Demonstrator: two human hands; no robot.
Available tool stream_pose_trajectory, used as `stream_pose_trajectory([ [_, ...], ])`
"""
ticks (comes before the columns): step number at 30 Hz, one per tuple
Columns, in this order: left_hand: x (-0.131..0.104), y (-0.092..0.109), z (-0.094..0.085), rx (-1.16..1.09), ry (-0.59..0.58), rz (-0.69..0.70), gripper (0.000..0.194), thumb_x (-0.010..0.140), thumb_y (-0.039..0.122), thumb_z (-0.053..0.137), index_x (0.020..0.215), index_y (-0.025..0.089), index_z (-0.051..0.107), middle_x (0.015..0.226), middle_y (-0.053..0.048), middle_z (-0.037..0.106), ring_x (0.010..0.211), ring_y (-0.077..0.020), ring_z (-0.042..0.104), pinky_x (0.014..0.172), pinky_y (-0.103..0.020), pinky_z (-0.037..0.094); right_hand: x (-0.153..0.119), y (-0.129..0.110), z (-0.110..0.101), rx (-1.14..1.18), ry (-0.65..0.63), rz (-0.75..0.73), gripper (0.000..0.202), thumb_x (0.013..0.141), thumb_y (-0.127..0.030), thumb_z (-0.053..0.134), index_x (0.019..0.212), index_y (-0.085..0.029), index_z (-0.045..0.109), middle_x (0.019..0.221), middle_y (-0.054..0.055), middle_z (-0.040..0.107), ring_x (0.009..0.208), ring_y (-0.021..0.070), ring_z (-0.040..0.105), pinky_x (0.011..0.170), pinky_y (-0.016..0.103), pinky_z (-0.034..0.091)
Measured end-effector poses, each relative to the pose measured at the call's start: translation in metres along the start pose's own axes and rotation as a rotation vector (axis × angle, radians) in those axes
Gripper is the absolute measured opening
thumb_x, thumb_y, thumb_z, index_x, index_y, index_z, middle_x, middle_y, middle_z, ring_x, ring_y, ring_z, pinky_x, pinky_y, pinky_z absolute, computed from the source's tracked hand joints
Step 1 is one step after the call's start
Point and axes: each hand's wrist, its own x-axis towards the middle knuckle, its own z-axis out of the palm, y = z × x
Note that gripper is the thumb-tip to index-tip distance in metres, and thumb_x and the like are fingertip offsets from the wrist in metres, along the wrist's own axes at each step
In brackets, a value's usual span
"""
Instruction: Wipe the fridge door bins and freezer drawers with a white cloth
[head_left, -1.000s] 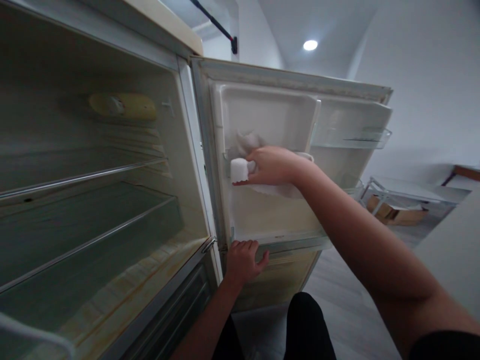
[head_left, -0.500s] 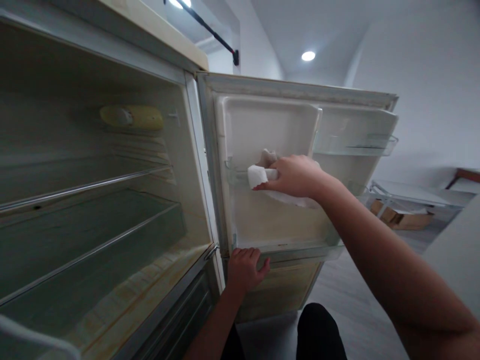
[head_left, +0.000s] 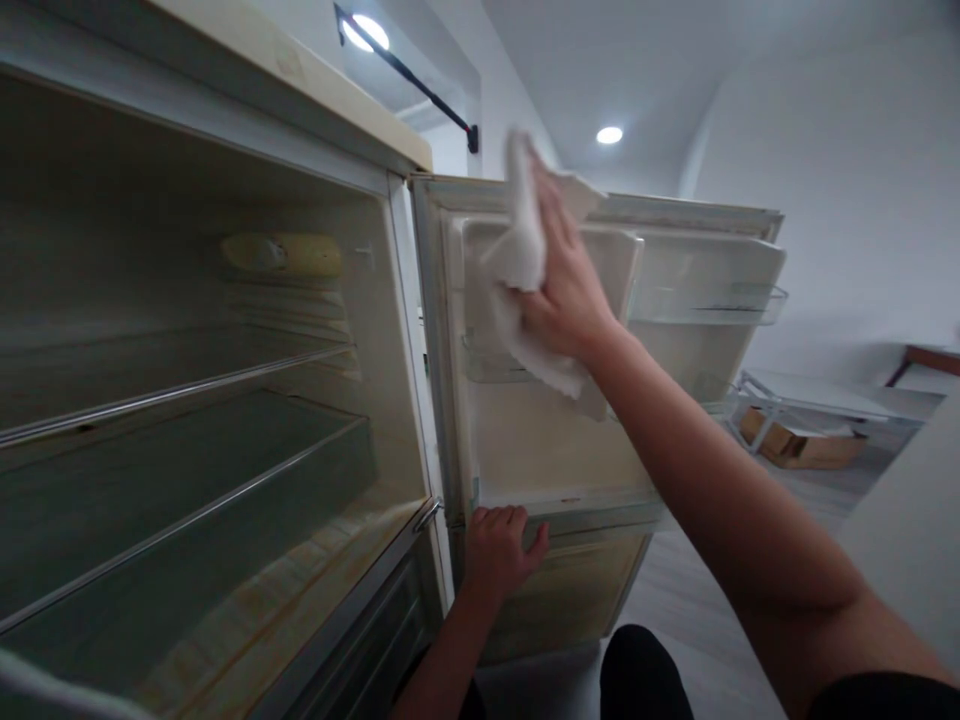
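An open fridge door [head_left: 697,260] stands ahead of me, its white inner liner facing me. My right hand [head_left: 564,275] presses a white cloth [head_left: 517,262] flat against the upper part of the liner, near the door's top edge. The cloth hangs down below the hand over a clear door shelf [head_left: 487,362]. My left hand [head_left: 497,547] grips the lower edge of the door, fingers curled over its bottom rail. The fridge interior [head_left: 195,420] lies open to the left.
Inside the fridge are bare shelves [head_left: 187,385] and a yellowed light cover [head_left: 281,254]. Stains run along the bottom sill [head_left: 300,590]. A second clear door bin [head_left: 705,300] sits on the right. Cardboard boxes [head_left: 799,445] lie under a white rack on the floor.
My right hand has lifted the cloth from the clear door shelf up to the top of the door liner and spread it flat. The left hand stays on the door's lower edge.
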Motion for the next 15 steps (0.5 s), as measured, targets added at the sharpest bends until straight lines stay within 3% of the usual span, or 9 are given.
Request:
stream_pose_trajectory([
  [2, -0.001, -0.002, -0.002, -0.001, 0.001, 0.016, 0.027, 0.092, 0.042, 0.056, 0.074, 0.022, 0.059, 0.071, -0.003, 0.067, 0.071, -0.0217, 0.065, 0.075, -0.040, 0.043, 0.013, -0.003, 0.007, -0.015, -0.118, -0.169, 0.082, 0.097, -0.054, 0.037, 0.163, -0.013, 0.013, 0.167, 0.016, 0.016, 0.153, 0.0354, 0.016, 0.122, 0.051, 0.021],
  [4, -0.001, -0.004, -0.003, -0.001, 0.007, 0.031, 0.026, 0.092, 0.042, 0.057, 0.075, 0.022, 0.059, 0.070, -0.003, 0.067, 0.071, -0.0215, 0.065, 0.074, -0.040, 0.043, 0.021, 0.002, 0.015, -0.029, -0.185, -0.249, 0.092, 0.093, -0.057, 0.047, 0.162, -0.009, 0.010, 0.168, 0.017, 0.006, 0.155, 0.0332, 0.010, 0.124, 0.049, 0.018],
  [6, -0.002, -0.006, -0.003, -0.001, 0.011, 0.037, 0.026, 0.092, 0.041, 0.057, 0.075, 0.022, 0.059, 0.070, -0.002, 0.067, 0.070, -0.0214, 0.065, 0.074, -0.039, 0.043, 0.022, 0.016, 0.021, -0.084, -0.257, -0.288, 0.095, 0.090, -0.056, 0.053, 0.162, -0.009, 0.013, 0.168, 0.017, 0.002, 0.155, 0.0341, 0.008, 0.124, 0.052, 0.016],
  [9, -0.003, -0.008, -0.003, -0.005, 0.017, 0.052, 0.025, 0.091, 0.041, 0.058, 0.075, 0.022, 0.059, 0.070, -0.002, 0.067, 0.070, -0.0213, 0.065, 0.073, -0.039, 0.043, 0.014, 0.043, 0.022, -0.203, -0.311, -0.336, 0.097, 0.084, -0.053, 0.063, 0.162, -0.018, 0.018, 0.169, 0.012, 0.004, 0.154, 0.0385, 0.013, 0.120, 0.061, 0.018],
  [13, -0.003, -0.008, -0.003, -0.001, 0.013, 0.051, 0.026, 0.091, 0.042, 0.058, 0.074, 0.023, 0.059, 0.070, -0.002, 0.067, 0.070, -0.0214, 0.066, 0.074, -0.039, 0.043, 0.001, 0.066, 0.010, -0.344, -0.292, -0.362, 0.087, 0.089, -0.064, 0.044, 0.161, -0.020, 0.024, 0.169, 0.009, 0.010, 0.149, 0.0406, 0.027, 0.114, 0.061, 0.027],
  [15, -0.003, -0.007, -0.004, -0.003, 0.008, 0.040, 0.027, 0.091, 0.043, 0.058, 0.073, 0.023, 0.058, 0.069, -0.002, 0.067, 0.070, -0.0215, 0.065, 0.074, -0.039, 0.043, -0.003, 0.068, 0.004, -0.399, -0.305, -0.347, 0.087, 0.089, -0.064, 0.044, 0.160, -0.019, 0.025, 0.169, 0.011, 0.010, 0.146, 0.0421, 0.030, 0.112, 0.064, 0.029],
])
